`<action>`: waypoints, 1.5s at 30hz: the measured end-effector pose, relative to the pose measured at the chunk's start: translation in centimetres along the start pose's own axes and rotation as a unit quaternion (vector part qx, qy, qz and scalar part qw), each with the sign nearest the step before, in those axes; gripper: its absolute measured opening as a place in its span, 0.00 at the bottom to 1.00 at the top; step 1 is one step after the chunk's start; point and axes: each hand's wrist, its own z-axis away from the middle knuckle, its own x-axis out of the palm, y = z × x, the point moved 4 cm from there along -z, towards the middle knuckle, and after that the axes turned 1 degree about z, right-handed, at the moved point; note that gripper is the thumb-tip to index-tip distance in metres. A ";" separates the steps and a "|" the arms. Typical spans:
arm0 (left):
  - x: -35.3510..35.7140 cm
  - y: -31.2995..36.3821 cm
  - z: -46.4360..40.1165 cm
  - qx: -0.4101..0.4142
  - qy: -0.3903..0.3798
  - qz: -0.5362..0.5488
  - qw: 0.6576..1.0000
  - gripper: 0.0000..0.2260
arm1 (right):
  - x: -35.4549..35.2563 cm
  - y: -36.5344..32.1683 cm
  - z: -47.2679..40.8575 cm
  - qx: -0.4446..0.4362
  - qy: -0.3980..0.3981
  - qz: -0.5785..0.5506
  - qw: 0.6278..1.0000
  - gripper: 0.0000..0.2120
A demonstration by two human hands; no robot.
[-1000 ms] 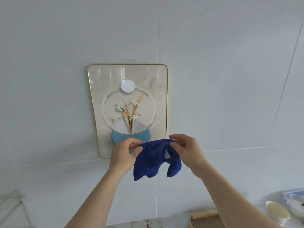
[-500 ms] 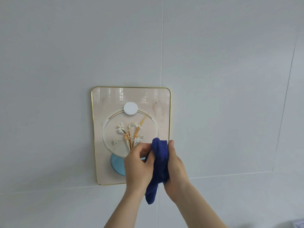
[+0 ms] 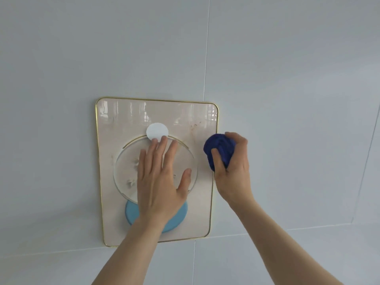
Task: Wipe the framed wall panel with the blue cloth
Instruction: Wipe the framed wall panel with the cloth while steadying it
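The framed wall panel [image 3: 115, 124] hangs on the wall, cream with a thin gold rim, a white disc near its top and a light blue disc near its bottom. My left hand [image 3: 160, 177] lies flat against the panel's middle, fingers spread, covering the flower picture. My right hand [image 3: 232, 167] grips the blue cloth [image 3: 219, 149], bunched into a ball, at the panel's right edge. The cloth overlaps the gold rim about halfway up.
Pale grey wall tiles [image 3: 287, 79] surround the panel, with thin seams running vertically above it and horizontally below it. Nothing else hangs near the panel.
My hands have parted. The left one let go of the cloth and went flat onto the panel. The right one balled the cloth and moved it up to the panel's right edge.
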 end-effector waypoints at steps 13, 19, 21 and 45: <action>4.8 -3.4 -2.3 0.084 0.045 -0.173 0.980 0.30 | 6.1 4.8 -0.1 -0.299 0.044 0.233 0.924 0.18; 5.1 -3.5 -2.3 0.088 0.084 -0.152 0.981 0.30 | 5.3 7.3 2.2 -0.328 0.000 0.241 0.913 0.16; 5.1 -3.4 -2.3 0.090 0.084 -0.157 0.980 0.30 | 5.0 7.5 2.7 -0.328 -0.015 0.249 0.911 0.19; 5.6 -3.6 -2.3 0.079 0.086 -0.155 0.981 0.30 | 3.9 6.5 0.3 -0.300 0.072 0.237 0.921 0.16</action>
